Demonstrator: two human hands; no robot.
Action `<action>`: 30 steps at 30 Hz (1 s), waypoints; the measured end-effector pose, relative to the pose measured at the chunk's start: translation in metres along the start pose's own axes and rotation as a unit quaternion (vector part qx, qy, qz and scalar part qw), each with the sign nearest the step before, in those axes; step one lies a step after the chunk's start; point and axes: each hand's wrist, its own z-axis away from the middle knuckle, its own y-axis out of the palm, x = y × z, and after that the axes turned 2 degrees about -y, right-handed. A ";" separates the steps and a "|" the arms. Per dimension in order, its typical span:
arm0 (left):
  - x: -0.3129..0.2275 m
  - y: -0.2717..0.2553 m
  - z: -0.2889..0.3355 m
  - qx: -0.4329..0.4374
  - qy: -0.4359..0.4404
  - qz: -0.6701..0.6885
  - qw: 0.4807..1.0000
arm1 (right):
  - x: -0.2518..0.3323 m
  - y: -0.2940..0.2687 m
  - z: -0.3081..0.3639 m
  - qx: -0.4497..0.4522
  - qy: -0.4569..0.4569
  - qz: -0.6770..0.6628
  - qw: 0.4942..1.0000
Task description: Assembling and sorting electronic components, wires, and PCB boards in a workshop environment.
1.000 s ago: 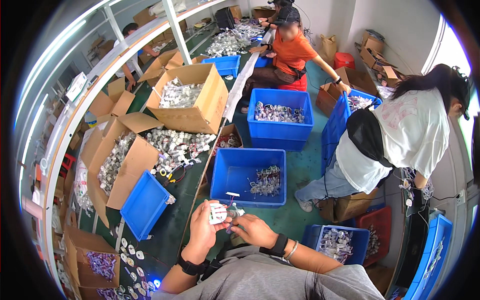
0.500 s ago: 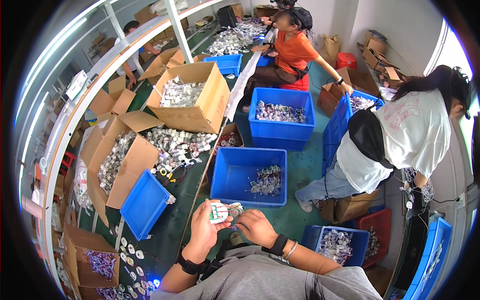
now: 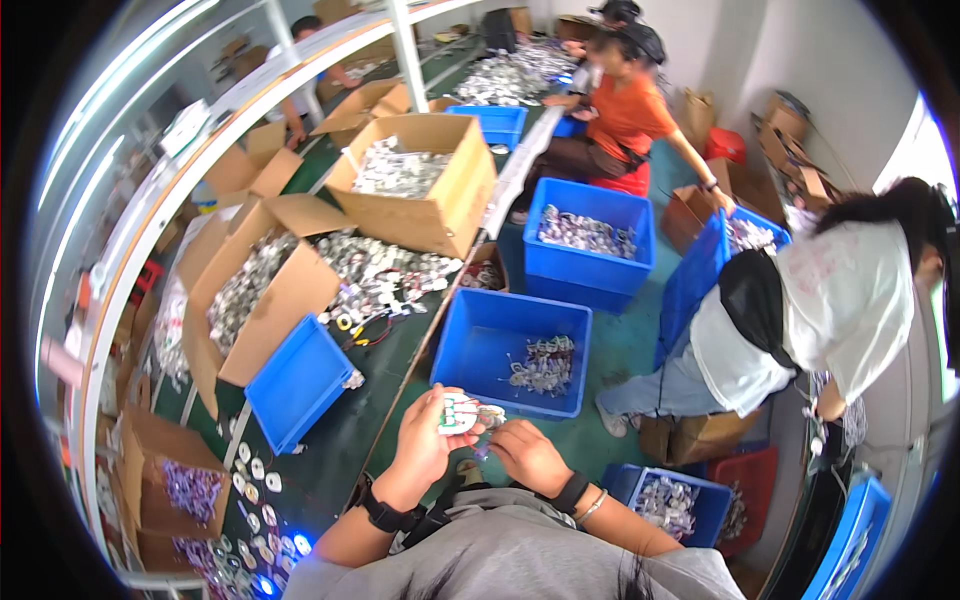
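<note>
In front of my body, my left hand (image 3: 425,440) is closed around a white circuit-board assembly (image 3: 458,414) with green edges and red wires. A small greyish round part (image 3: 491,415) sits at its right side, close to the fingers of my right hand (image 3: 532,457). Those fingers are pinched together at a small purple piece (image 3: 482,453) hanging below the assembly; the fine detail is blurred. Just beyond my hands stands a blue tub (image 3: 468,345) with a heap of wired white parts (image 3: 543,365) toward its right side.
On the green bench to the left are a tilted blue tray (image 3: 290,390), cardboard boxes (image 3: 465,200) of parts and loose white discs (image 3: 257,468). Another blue tub (image 3: 590,265) stands farther off. A person in white (image 3: 840,310) bends at right; one in orange (image 3: 625,115) sits beyond.
The whole view has shifted, so the surroundings sit farther right. Both hands keep hold in front of me, and the purple piece now shows more clearly below the assembly.
</note>
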 end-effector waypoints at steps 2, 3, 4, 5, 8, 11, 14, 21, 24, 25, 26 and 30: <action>0.000 -0.002 -0.003 0.022 -0.007 0.004 1.000 | -0.003 0.000 -0.002 -0.047 -0.011 0.039 0.998; 0.001 -0.003 -0.006 0.027 -0.012 0.001 1.000 | 0.002 -0.005 -0.005 -0.048 0.014 0.064 0.997; 0.001 -0.002 -0.004 0.028 -0.016 0.005 0.999 | 0.002 -0.006 -0.004 -0.049 0.023 0.078 0.996; -0.001 -0.001 -0.003 0.030 -0.020 0.009 0.999 | 0.002 -0.006 -0.004 -0.050 0.033 0.092 0.994; -0.003 -0.002 0.002 0.027 -0.020 0.020 0.999 | -0.003 -0.003 -0.002 -0.026 0.068 0.015 0.997; -0.003 -0.003 0.005 0.037 -0.023 0.034 0.998 | -0.011 0.001 -0.002 0.016 0.068 -0.040 0.997; -0.002 -0.008 0.005 0.045 -0.042 0.061 0.996 | -0.010 0.005 -0.003 0.031 0.100 -0.051 0.993; 0.002 -0.016 0.006 0.020 -0.046 0.074 0.996 | -0.009 0.008 0.002 0.041 0.192 -0.110 0.974; 0.000 -0.016 0.006 0.017 -0.043 0.079 0.996 | -0.010 0.006 0.001 0.039 0.172 -0.125 0.976; -0.001 -0.016 0.006 0.017 -0.040 0.081 0.996 | -0.009 0.004 -0.001 0.053 0.173 -0.139 0.974; -0.003 -0.016 0.006 0.016 -0.041 0.082 0.996 | -0.009 0.003 -0.002 0.068 0.174 -0.153 0.970; -0.006 -0.019 0.006 0.011 -0.035 0.088 0.995 | -0.010 0.004 -0.005 0.089 0.202 -0.175 0.959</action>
